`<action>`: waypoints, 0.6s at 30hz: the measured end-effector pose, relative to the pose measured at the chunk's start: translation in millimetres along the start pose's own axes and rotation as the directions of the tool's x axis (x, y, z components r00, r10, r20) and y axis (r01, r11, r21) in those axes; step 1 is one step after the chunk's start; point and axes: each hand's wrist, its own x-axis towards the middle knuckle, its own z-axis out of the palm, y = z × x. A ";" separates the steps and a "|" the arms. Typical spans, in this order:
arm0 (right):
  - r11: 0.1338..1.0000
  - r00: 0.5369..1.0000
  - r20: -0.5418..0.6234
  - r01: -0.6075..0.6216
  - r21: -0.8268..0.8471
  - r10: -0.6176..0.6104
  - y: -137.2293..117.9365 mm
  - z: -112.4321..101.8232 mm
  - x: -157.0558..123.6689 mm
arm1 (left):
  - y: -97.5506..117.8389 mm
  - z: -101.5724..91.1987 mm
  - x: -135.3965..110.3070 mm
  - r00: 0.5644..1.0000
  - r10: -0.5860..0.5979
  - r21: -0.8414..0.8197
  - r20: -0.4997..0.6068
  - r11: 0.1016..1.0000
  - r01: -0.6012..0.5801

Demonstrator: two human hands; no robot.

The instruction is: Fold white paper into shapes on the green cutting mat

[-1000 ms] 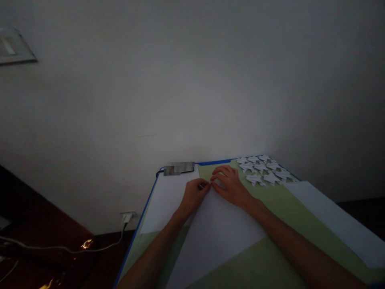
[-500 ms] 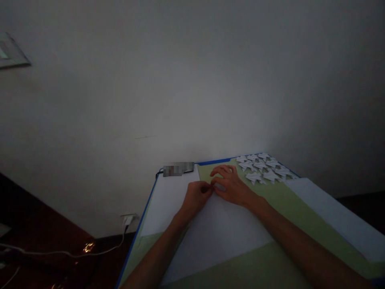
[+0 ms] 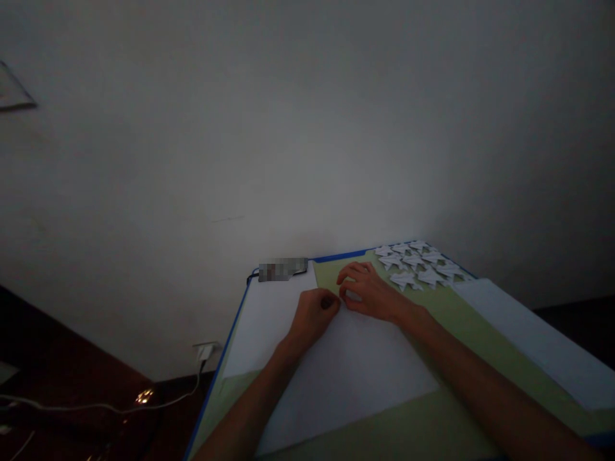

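Observation:
My left hand (image 3: 316, 315) is closed, thumb and forefinger pinched at the far end of a large white paper sheet (image 3: 350, 381). Facing it, my right hand (image 3: 369, 293) curls its fingers, with thumb and forefinger brought together close to the left fingertips. Whatever lies between the fingertips is too small and dark to make out. Both forearms pass over the sheet, which rests slantwise on a green tabletop (image 3: 408, 419). To the right of my right hand, several folded white paper shapes (image 3: 430, 276) sit in rows.
Another white sheet (image 3: 259, 330) lies on the left, with a dark, partly blurred object (image 3: 283, 269) at its far end. White paper (image 3: 533, 342) runs along the right side. The table's blue edge (image 3: 339, 257) meets the wall. A plugged-in cable (image 3: 204, 352) trails at lower left.
The fingertips of my two hands have drawn slightly apart. The view has shifted a little; the papers and folded shapes keep their places on the table.

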 end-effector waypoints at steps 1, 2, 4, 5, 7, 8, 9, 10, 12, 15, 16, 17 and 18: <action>1.000 1.000 0.005 -0.005 0.006 0.005 1.5 -0.7 -0.2 | -0.1 0.0 0.1 1.000 -0.006 -0.004 0.006 1.000 0.006; 1.000 1.000 0.007 -0.010 0.013 0.010 3.2 -1.2 -0.5 | -0.2 0.0 0.2 1.000 -0.013 -0.005 0.010 1.000 0.013; 0.999 1.000 0.007 -0.021 0.024 0.021 7.6 -1.6 -1.4 | -0.6 -0.1 0.3 0.999 -0.031 -0.005 0.017 1.000 0.031; 0.999 1.000 0.002 -0.027 0.025 0.027 10.0 -1.4 -2.0 | -0.7 -0.1 0.5 0.999 -0.038 -0.007 0.021 0.999 0.038; 0.999 0.999 -0.008 -0.041 0.016 0.041 14.8 -0.4 -3.4 | -0.6 -0.1 0.8 0.998 -0.051 -0.017 0.031 0.999 0.051; 0.999 0.999 -0.012 -0.053 0.005 0.053 16.9 0.3 -4.2 | -0.6 -0.2 1.1 0.998 -0.057 -0.022 0.036 0.998 0.058; 0.997 0.997 -0.019 -0.071 -0.010 0.071 18.7 1.1 -5.0 | -0.5 -0.2 1.4 0.997 -0.065 -0.024 0.039 0.998 0.066; 0.995 0.995 -0.028 -0.095 -0.026 0.094 20.4 1.9 -5.8 | -0.6 -0.4 1.8 0.997 -0.071 -0.024 0.041 0.997 0.072; 0.988 0.989 -0.046 -0.142 -0.054 0.139 23.5 3.3 -7.2 | -1.2 -1.0 2.4 0.996 -0.078 -0.023 0.045 0.997 0.079; 0.982 0.984 -0.054 -0.173 -0.081 0.169 29.9 4.4 -9.8 | -3.5 -2.1 2.7 0.995 -0.080 -0.014 0.063 0.997 0.081; 0.978 0.982 -0.059 -0.186 -0.091 0.181 32.9 4.6 -10.8 | -4.5 -2.3 2.6 0.994 -0.082 -0.011 0.070 0.997 0.083; 0.973 0.976 -0.072 -0.210 -0.099 0.203 36.2 4.8 -11.9 | -5.5 -2.4 2.4 0.994 -0.084 -0.011 0.074 0.996 0.085; 0.964 0.967 -0.095 -0.245 -0.102 0.236 39.7 5.2 -12.9 | -6.4 -2.4 2.3 0.993 -0.086 -0.015 0.075 0.996 0.087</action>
